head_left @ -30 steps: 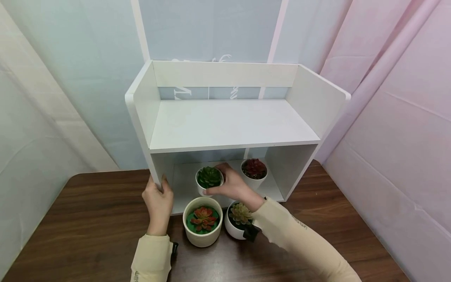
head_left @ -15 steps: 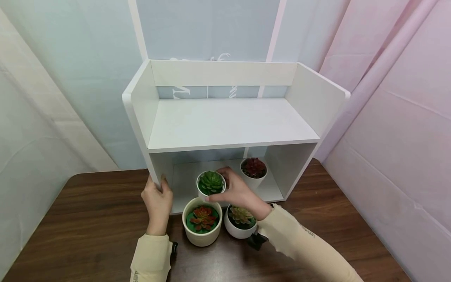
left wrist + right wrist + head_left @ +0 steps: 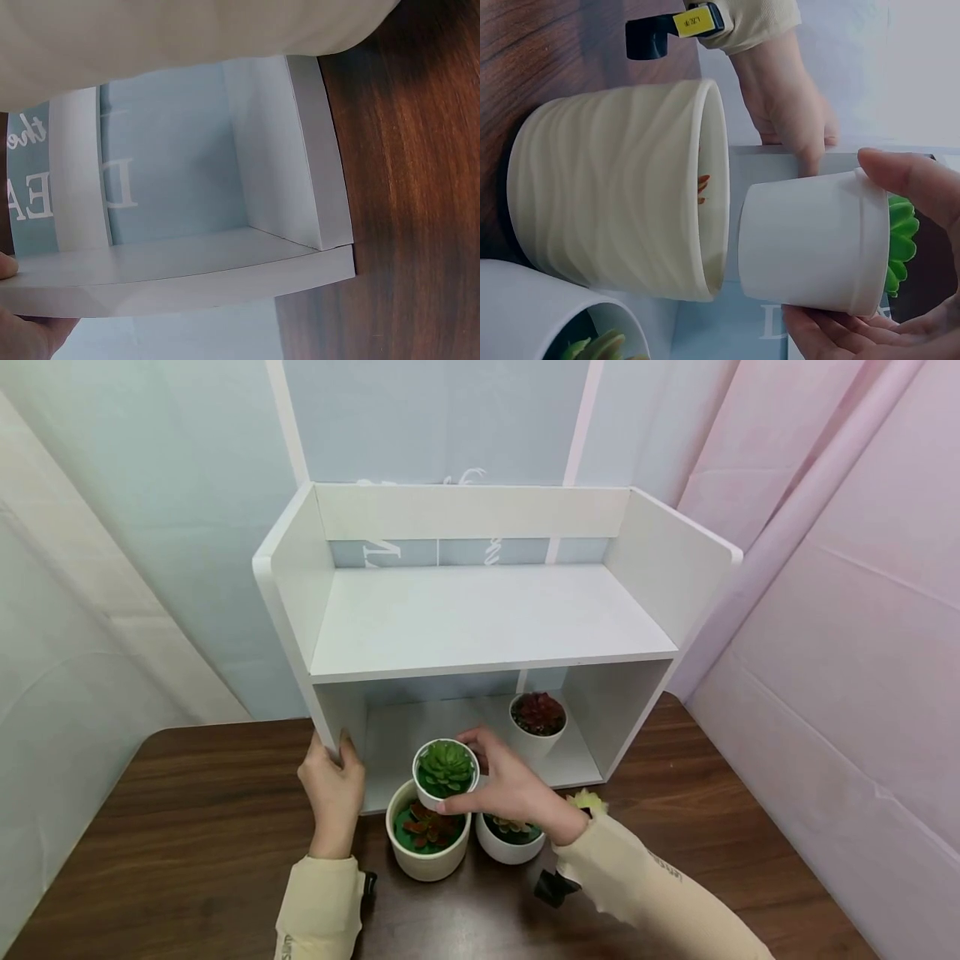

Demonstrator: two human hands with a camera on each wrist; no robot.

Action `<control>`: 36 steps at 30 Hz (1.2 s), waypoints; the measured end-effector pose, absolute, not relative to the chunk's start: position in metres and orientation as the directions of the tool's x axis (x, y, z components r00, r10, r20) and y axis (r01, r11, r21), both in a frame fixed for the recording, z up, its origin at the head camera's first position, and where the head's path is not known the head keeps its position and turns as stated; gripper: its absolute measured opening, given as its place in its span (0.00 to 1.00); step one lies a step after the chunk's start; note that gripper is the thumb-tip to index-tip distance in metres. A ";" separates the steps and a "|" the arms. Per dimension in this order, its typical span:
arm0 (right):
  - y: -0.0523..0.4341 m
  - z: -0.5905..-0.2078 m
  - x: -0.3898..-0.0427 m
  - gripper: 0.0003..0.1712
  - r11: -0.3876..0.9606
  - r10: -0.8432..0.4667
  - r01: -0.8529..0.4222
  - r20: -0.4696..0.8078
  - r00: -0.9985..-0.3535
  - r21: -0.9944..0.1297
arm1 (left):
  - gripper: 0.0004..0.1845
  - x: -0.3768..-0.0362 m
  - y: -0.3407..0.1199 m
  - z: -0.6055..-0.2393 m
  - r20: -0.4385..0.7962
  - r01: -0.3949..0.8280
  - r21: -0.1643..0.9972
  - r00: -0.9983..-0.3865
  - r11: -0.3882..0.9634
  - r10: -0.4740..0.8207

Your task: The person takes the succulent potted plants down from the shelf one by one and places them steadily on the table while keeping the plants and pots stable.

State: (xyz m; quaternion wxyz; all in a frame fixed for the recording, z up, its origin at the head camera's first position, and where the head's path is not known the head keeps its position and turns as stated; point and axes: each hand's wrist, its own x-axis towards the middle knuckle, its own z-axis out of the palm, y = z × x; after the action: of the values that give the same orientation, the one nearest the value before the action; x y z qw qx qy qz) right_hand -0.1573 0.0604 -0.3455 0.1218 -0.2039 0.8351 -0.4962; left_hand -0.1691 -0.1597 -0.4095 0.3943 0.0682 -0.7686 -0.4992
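Note:
My right hand (image 3: pixel 502 781) holds a small white pot with a green succulent (image 3: pixel 446 768), thumb on one side of the rim and fingers on the other. In the right wrist view this white pot (image 3: pixel 810 244) hangs just above the opening of a cream, wavy-ribbed pot (image 3: pixel 622 191). A red-orange succulent (image 3: pixel 427 828) grows in that cream pot, partly covered by the held pot in the head view. With my left hand (image 3: pixel 333 785) I grip the front edge of the left side panel (image 3: pixel 324 727) of a white two-tier shelf (image 3: pixel 487 664).
A white pot with a yellowish succulent (image 3: pixel 510 843) stands beside the cream pot, partly behind my right hand. Inside the lower tier sits a white pot with a dark red succulent (image 3: pixel 537 727). Pale green leaves (image 3: pixel 587 802) show behind my right wrist. All stands on a brown wooden table (image 3: pixel 187 827).
My right hand has brought the green succulent's pot out of the shelf's lower tier, toward me and over the cream pot. The left hand keeps its grip on the side panel.

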 end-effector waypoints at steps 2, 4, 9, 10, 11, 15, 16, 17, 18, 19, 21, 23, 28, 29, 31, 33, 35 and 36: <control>0.061 -0.346 -0.156 0.43 0.420 -0.473 -0.235 0.009 -0.881 -0.877 | 0.14 -0.169 -0.160 -0.409 0.540 0.289 0.820 -0.679 0.495 -0.498; 0.062 -0.347 -0.154 0.42 0.412 -0.480 -0.247 0.022 -0.877 -0.877 | 0.14 -0.169 -0.160 -0.409 0.541 0.290 0.818 -0.679 0.496 -0.496; 0.065 -0.349 -0.149 0.41 0.400 -0.491 -0.263 0.037 -0.870 -0.878 | 0.13 -0.168 -0.160 -0.409 0.544 0.289 0.816 -0.676 0.501 -0.497; 0.065 -0.349 -0.148 0.41 0.398 -0.496 -0.266 0.038 -0.868 -0.878 | 0.13 -0.168 -0.159 -0.409 0.545 0.289 0.815 -0.674 0.502 -0.498; 0.066 -0.350 -0.147 0.41 0.394 -0.500 -0.267 0.039 -0.865 -0.879 | 0.13 -0.168 -0.159 -0.409 0.546 0.288 0.815 -0.673 0.503 -0.499; 0.069 -0.350 -0.144 0.42 0.365 -0.524 -0.271 0.044 -0.851 -0.891 | 0.13 -0.168 -0.159 -0.409 0.548 0.288 0.814 -0.670 0.505 -0.501; 0.070 -0.350 -0.143 0.42 0.354 -0.532 -0.271 0.045 -0.845 -0.895 | 0.13 -0.168 -0.159 -0.408 0.547 0.287 0.814 -0.669 0.505 -0.503; 0.070 -0.350 -0.142 0.42 0.347 -0.538 -0.269 0.044 -0.842 -0.899 | 0.13 -0.168 -0.159 -0.408 0.546 0.286 0.815 -0.669 0.505 -0.504; 0.071 -0.350 -0.141 0.42 0.343 -0.546 -0.273 0.046 -0.837 -0.899 | 0.13 -0.168 -0.159 -0.408 0.546 0.285 0.815 -0.669 0.505 -0.504; 0.072 -0.350 -0.140 0.42 0.341 -0.553 -0.274 0.043 -0.832 -0.899 | 0.13 -0.168 -0.159 -0.408 0.545 0.285 0.816 -0.670 0.504 -0.504; 0.074 -0.351 -0.137 0.42 0.342 -0.567 -0.277 0.038 -0.823 -0.898 | 0.13 -0.169 -0.159 -0.408 0.544 0.285 0.817 -0.671 0.502 -0.504; 0.076 -0.351 -0.133 0.43 0.354 -0.576 -0.285 0.032 -0.817 -0.891 | 0.13 -0.169 -0.159 -0.408 0.542 0.286 0.818 -0.673 0.499 -0.503; 0.078 -0.353 -0.127 0.43 0.373 -0.596 -0.312 0.032 -0.802 -0.874 | 0.13 -0.169 -0.159 -0.409 0.541 0.281 0.818 -0.674 0.503 -0.503; 0.078 -0.353 -0.126 0.43 0.370 -0.601 -0.315 0.034 -0.798 -0.874 | 0.13 -0.169 -0.159 -0.409 0.541 0.280 0.817 -0.674 0.504 -0.503; 0.079 -0.354 -0.124 0.43 0.362 -0.610 -0.318 0.035 -0.791 -0.876 | 0.13 -0.169 -0.159 -0.409 0.542 0.279 0.816 -0.672 0.506 -0.504; 0.079 -0.355 -0.122 0.43 0.351 -0.622 -0.313 0.030 -0.783 -0.883 | 0.13 -0.169 -0.159 -0.409 0.544 0.278 0.815 -0.670 0.509 -0.505; 0.080 -0.355 -0.121 0.43 0.339 -0.634 -0.309 0.027 -0.773 -0.888 | 0.12 -0.169 -0.159 -0.409 0.545 0.280 0.814 -0.669 0.509 -0.505; 0.080 -0.355 -0.120 0.43 0.334 -0.641 -0.313 0.029 -0.767 -0.889 | 0.12 -0.169 -0.159 -0.409 0.546 0.280 0.814 -0.668 0.509 -0.506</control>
State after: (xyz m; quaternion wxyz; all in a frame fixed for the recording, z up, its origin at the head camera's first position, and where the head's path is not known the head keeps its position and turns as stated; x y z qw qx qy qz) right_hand -0.1198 0.0797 -0.3554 0.1661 -0.2983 0.7995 -0.4942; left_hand -0.1693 -0.1585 -0.4089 0.4006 0.0733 -0.7707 -0.4900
